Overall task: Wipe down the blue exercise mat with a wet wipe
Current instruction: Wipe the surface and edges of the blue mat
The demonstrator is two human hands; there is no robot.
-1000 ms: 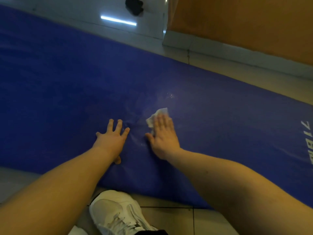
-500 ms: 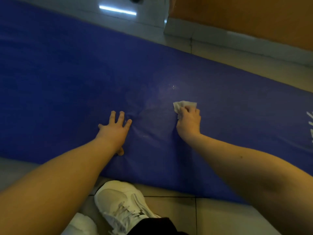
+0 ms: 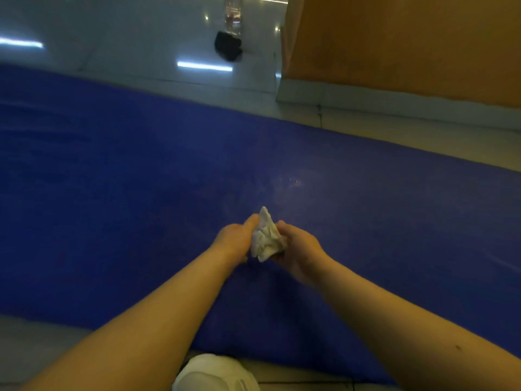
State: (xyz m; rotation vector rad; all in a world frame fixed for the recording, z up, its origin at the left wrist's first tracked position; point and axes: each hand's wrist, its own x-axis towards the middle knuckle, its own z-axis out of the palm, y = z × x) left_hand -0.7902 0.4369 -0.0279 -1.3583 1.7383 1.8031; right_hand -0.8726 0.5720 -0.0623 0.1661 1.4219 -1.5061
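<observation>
Blue mat (image 3: 112, 179) on pale glossy floor tiles (image 3: 127, 38), orange wall (image 3: 408, 43) beyond

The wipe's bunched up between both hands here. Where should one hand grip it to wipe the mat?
Grip the thick lower bulk of the wipe, coming from the right, where the right hand holds it. The thin peak on top is a loose flap and would likely slip.
</observation>
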